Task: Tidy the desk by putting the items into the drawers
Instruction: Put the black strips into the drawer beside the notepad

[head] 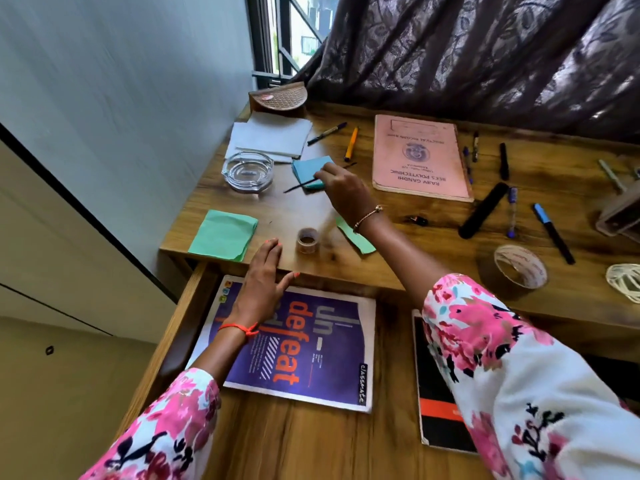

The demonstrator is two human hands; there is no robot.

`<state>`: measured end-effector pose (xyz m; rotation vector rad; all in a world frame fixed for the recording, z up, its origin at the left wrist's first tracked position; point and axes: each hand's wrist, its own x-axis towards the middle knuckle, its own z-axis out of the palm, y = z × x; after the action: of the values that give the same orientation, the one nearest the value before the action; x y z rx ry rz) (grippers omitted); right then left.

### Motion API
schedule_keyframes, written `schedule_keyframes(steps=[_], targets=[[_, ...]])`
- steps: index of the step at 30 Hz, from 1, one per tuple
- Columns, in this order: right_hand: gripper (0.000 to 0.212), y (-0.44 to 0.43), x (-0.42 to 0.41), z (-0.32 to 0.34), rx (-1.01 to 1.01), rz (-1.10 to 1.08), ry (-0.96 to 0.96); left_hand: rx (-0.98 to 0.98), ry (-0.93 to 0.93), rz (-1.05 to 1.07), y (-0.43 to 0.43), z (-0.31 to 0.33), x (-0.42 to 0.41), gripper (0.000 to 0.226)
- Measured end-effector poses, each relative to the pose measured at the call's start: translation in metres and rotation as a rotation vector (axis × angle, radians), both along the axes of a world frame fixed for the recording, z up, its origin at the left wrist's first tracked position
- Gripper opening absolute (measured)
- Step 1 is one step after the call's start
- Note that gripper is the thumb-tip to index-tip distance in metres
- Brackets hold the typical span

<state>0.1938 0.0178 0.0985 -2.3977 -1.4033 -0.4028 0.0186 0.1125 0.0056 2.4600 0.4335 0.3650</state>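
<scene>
Across the wooden desk, our left grip rests flat and wide on the front edge while our right grip touches the blue pad, its hold unclear

Sleeves are white with pink flowers, black sprigs. Left hand wears an orange wrist thread; right hand a gold chain bracelet.

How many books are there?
3: the pink record book on the desk, the purple Classmate notebook and the black-and-orange notebook in the open drawer. More could hide under the sleeve.
</scene>
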Motion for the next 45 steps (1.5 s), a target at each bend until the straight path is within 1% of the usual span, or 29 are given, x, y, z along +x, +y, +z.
schedule_keyframes(steps=[4, 6, 8, 11, 13, 16, 21, 24, 29, 30, 31, 33, 34, 35, 36, 37, 39, 42, 43, 45], targets=[[0.02, -0.059, -0.03, 0.008, 0.397, 0.008, 0.124, 0.024, 0.031, 0.001, -0.002, 0.0, -0.002, 0.06], [0.02, -0.101, -0.056, 0.008, 0.491, 0.005, 0.186, 0.019, 0.045, 0.003, -0.009, -0.003, -0.004, 0.058], [0.022, -0.144, -0.086, 0.001, 0.505, -0.021, 0.231, 0.012, 0.044, 0.013, -0.015, -0.007, -0.007, 0.055], [0.024, -0.203, -0.135, -0.018, 0.482, -0.1, 0.264, -0.036, 0.029, 0.031, -0.034, -0.01, -0.015, 0.054], [0.024, -0.231, -0.164, -0.039, 0.412, -0.109, 0.284, -0.072, -0.006, 0.049, -0.051, -0.012, -0.026, 0.054], [0.023, -0.258, -0.192, -0.08, 0.319, -0.114, 0.412, -0.12, -0.037, 0.072, -0.08, -0.019, -0.045, 0.058], [0.026, -0.266, -0.201, -0.131, 0.134, -0.21, 0.63, -0.172, 0.068, -0.008, -0.125, -0.033, -0.071, 0.062], [0.026, -0.26, -0.19, -0.146, 0.079, -0.27, 0.679, -0.185, 0.097, -0.092, -0.143, -0.036, -0.079, 0.064], [0.024, -0.244, -0.176, -0.158, 0.009, -0.281, 0.719, -0.159, 0.18, -0.164, -0.148, -0.047, -0.086, 0.064], [0.025, -0.241, -0.177, -0.16, 0.0, -0.278, 0.724, -0.146, 0.206, -0.179, -0.147, -0.048, -0.088, 0.07], [0.025, -0.238, -0.179, -0.161, -0.008, -0.28, 0.732, -0.136, 0.229, -0.191, -0.147, -0.05, -0.09, 0.081], [0.026, -0.235, -0.181, -0.163, -0.011, -0.299, 0.744, -0.138, 0.269, -0.202, -0.144, -0.057, -0.096, 0.109], [0.026, -0.235, -0.181, -0.164, -0.004, -0.306, 0.747, -0.128, 0.29, -0.211, -0.143, -0.062, -0.099, 0.119], [0.026, -0.234, -0.181, -0.164, 0.002, -0.309, 0.75, -0.109, 0.305, -0.218, -0.141, -0.066, -0.1, 0.124], [0.027, -0.233, -0.181, -0.164, 0.006, -0.309, 0.754, -0.086, 0.313, -0.231, -0.139, -0.069, -0.101, 0.124], [0.027, -0.233, -0.182, -0.163, 0.008, -0.308, 0.757, -0.058, 0.324, -0.243, -0.138, -0.071, -0.101, 0.12], [0.028, -0.233, -0.183, -0.163, 0.005, -0.313, 0.755, -0.001, 0.355, -0.272, -0.139, -0.076, -0.102, 0.108], [0.027, -0.233, -0.183, -0.165, -0.016, -0.325, 0.695, 0.019, 0.367, -0.29, -0.138, -0.083, -0.104, 0.115], [0.027, -0.232, -0.183, -0.165, -0.016, -0.324, 0.684, 0.045, 0.37, -0.296, -0.137, -0.085, -0.103, 0.112], [0.026, -0.23, -0.181, -0.164, -0.026, -0.321, 0.679, 0.136, 0.461, -0.354, -0.134, -0.082, -0.104, 0.094]])
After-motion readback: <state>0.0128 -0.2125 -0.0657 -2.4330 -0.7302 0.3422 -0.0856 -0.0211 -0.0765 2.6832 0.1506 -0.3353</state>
